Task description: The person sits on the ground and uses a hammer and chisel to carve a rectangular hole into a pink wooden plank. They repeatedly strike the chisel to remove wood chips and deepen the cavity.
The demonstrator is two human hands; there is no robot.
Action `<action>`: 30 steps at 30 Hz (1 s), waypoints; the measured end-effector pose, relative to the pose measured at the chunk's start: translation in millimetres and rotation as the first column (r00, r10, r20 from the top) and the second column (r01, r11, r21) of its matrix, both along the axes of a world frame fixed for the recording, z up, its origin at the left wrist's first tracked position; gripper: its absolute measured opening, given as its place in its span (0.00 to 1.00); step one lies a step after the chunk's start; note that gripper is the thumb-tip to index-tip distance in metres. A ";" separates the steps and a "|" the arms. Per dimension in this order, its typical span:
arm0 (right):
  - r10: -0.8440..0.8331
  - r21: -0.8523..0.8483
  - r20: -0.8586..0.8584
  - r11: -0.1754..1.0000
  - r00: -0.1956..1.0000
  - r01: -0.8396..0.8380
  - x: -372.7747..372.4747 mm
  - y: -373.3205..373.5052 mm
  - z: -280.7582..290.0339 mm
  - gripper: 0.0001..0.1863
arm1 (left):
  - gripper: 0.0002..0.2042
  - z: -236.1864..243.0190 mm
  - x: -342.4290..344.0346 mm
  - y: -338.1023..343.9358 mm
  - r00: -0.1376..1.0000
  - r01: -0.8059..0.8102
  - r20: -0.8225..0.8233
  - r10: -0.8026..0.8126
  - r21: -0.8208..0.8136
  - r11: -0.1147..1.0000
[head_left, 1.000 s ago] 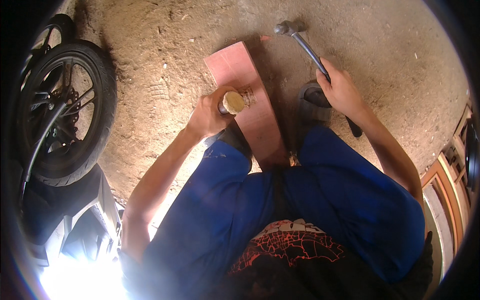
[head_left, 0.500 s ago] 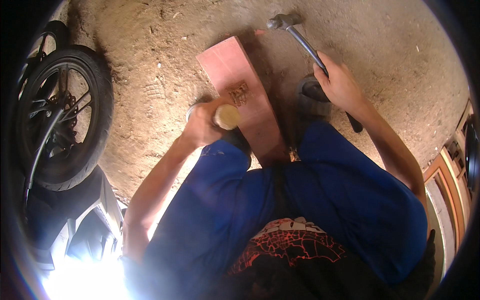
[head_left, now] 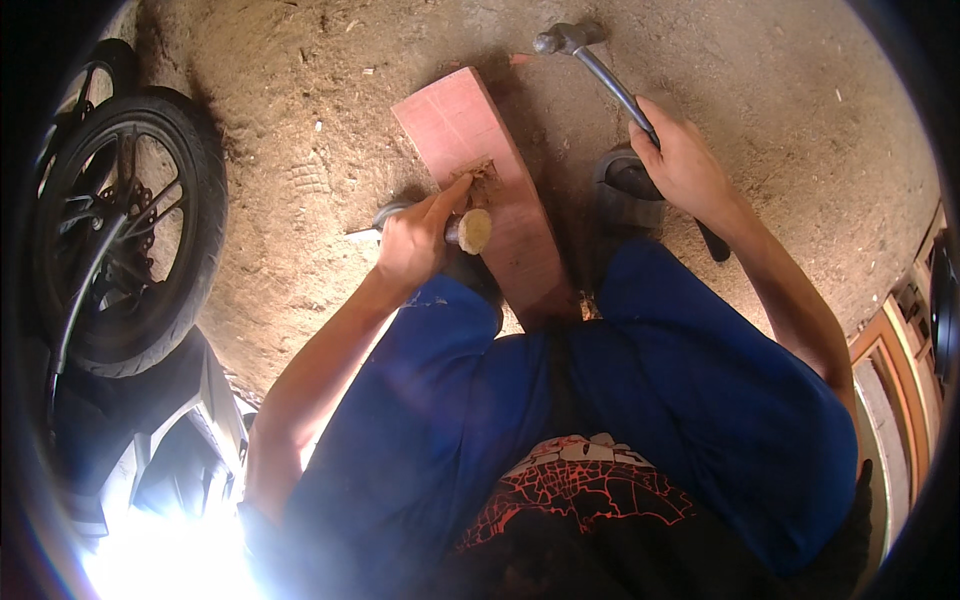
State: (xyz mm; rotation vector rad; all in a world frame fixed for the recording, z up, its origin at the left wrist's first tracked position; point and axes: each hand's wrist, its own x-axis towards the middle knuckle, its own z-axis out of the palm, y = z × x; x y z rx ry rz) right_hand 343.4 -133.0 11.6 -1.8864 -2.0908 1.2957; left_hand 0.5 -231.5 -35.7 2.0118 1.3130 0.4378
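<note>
A reddish wooden plank (head_left: 522, 262) lies between my legs, its far end angled to the left. A rough chipped recess (head_left: 484, 172) with loose shavings is cut into its upper face. My left hand (head_left: 412, 240) is closed round a chisel (head_left: 474, 231); the round, worn handle end faces right and a pale metal blade sticks out left. The left forefinger is stretched out to the recess, its tip at the shavings. My right hand (head_left: 685, 165) grips a ball-peen hammer (head_left: 608, 85) by its dark handle, with the head raised beyond the plank's right side.
Motorcycle wheels, the nearer with a black tyre (head_left: 205, 230), stand at the left beside grey and black bodywork (head_left: 190, 410). A dark sandal (head_left: 628, 190) is on my right foot. Wooden frames (head_left: 895, 350) lean at the right edge. Bits of debris dot the dirt floor (head_left: 270, 130).
My left hand has shifted slightly right and its forefinger now reaches into the recess. The chisel has turned, showing its blade at the left. The right hand and hammer have barely moved.
</note>
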 end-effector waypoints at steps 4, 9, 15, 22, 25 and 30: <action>0.002 0.005 -0.003 1.000 1.000 -0.002 -1.5 0.7 2.0 0.13 | 0.22 -1.5 -0.3 8.2 0.999 0.034 0.010 -0.034 -0.006 0.999; 0.001 -0.033 0.011 0.999 1.000 -0.001 -2.2 1.9 3.7 0.13 | 0.18 8.3 7.3 17.6 1.000 -0.001 0.000 0.001 -0.067 0.998; 0.017 0.041 0.001 0.999 1.000 -0.017 -1.7 -0.8 -0.7 0.12 | 0.19 3.7 7.1 20.8 0.999 0.022 0.026 -0.020 -0.084 0.996; -0.010 -0.053 0.007 0.999 1.000 0.011 -2.9 1.4 4.5 0.11 | 0.20 2.5 -1.4 29.5 0.996 0.075 -0.037 -0.083 -0.199 0.977; 0.002 -0.014 -0.001 1.000 1.000 -0.002 -3.0 1.3 4.5 0.11 | 0.18 -1.8 -7.8 22.3 0.997 0.069 0.038 -0.064 -0.128 0.989; -0.004 -0.026 0.001 1.000 1.000 0.004 -0.6 0.4 1.5 0.15 | 0.14 28.6 -18.9 48.3 0.966 -0.189 0.129 0.225 -0.245 0.951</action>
